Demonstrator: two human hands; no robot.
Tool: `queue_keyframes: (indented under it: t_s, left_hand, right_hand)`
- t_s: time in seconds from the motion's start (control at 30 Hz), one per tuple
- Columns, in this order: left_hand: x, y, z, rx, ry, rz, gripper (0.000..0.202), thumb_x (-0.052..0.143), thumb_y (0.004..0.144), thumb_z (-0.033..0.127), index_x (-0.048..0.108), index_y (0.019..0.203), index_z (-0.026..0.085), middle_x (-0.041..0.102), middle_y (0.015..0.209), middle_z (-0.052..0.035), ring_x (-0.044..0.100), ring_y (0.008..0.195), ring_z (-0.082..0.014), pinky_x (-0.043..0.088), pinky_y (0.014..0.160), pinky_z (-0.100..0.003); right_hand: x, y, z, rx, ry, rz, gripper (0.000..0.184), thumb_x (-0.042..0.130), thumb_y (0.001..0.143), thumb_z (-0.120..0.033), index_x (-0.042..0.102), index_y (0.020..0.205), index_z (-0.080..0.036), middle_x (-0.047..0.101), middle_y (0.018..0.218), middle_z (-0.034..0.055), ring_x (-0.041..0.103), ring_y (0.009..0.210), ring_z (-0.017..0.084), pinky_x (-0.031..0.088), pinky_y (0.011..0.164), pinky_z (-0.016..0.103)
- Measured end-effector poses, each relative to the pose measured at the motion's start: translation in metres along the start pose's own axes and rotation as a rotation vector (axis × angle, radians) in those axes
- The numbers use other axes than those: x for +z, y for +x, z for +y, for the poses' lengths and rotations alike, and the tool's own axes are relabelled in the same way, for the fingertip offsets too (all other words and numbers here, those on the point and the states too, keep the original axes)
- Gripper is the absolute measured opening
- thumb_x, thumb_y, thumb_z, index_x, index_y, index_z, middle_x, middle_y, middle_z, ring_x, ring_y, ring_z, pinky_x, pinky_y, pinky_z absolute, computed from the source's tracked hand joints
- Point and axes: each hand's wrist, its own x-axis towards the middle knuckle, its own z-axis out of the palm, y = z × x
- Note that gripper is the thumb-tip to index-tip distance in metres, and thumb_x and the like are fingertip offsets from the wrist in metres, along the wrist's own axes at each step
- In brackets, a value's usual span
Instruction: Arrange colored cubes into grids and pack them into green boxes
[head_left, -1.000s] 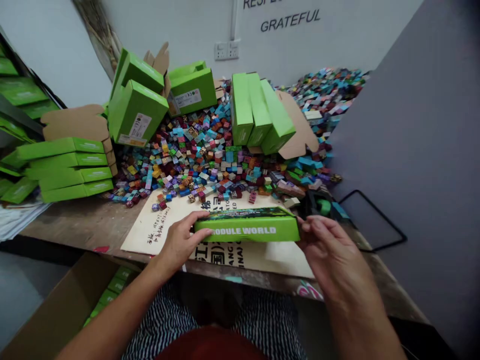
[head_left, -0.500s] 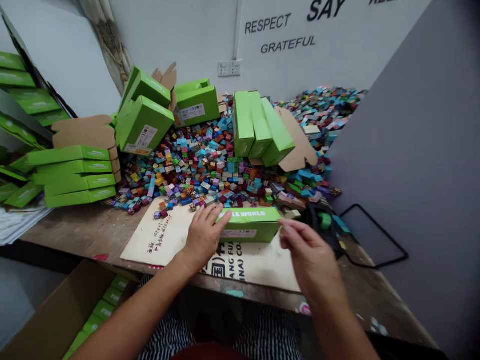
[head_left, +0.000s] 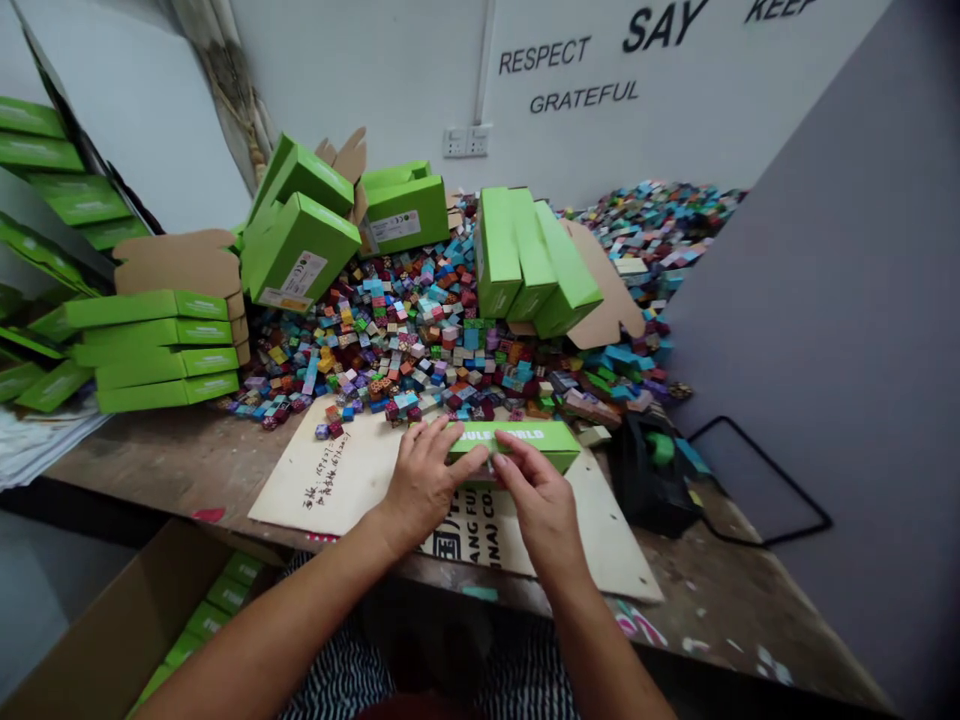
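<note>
A green carton [head_left: 540, 446] with white lettering on top lies lengthwise before me on a flattened cardboard sheet [head_left: 600, 545]. My left hand [head_left: 424, 470] grips its left end, fingers over the top and thumb along the front edge. Against the front upper edge, close to the left thumb tip, my right hand [head_left: 536, 495] is closed in a pinch. Something tiny and pale shows at those fingertips, too small to make out. To the right of the sheet stands a black tape dispenser [head_left: 651, 475] with a green core.
Behind the sheet spreads a heap of small colored blocks [head_left: 420, 320]. Open green boxes stand on it at left [head_left: 304, 250] and right [head_left: 517, 255]. Flat green boxes [head_left: 169, 350] are stacked at the left. Below the table edge, a brown carton [head_left: 112, 610] holds green boxes.
My right hand has moved left from the carton's right end to its front edge near my left thumb. My left hand stays on the carton. The view has shifted slightly.
</note>
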Motion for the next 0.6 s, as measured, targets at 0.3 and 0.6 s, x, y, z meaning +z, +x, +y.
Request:
queue_keyframes:
  t_s: [0.3,0.6]
  left_hand:
    - [-0.015,0.017,0.009,-0.008,0.107,-0.141,0.049,0.053,0.086,0.015,0.048,0.130,0.036,0.049,0.125,-0.0095,0.042,0.117,-0.0317,0.034,0.095,-0.049]
    - [-0.022,0.030,0.017,-0.058,0.121,-0.244,0.050,0.059,0.086,0.029,0.043,0.133,0.030,0.048,0.123,-0.0113,0.040,0.111,-0.0330,0.034,0.091,-0.048]
  right_hand:
    - [-0.001,-0.001,0.005,-0.090,-0.136,0.042,0.045,0.059,0.080,-0.043,0.059,0.118,-0.019,0.064,0.077,0.0017,0.058,0.072,0.019,0.045,0.072,0.033]
    - [-0.008,0.011,0.024,-0.265,-0.677,0.188,0.050,0.062,0.075,-0.046,0.061,0.123,-0.033,0.061,0.058,-0.0012,0.045,0.049,0.017,0.034,0.059,0.031]
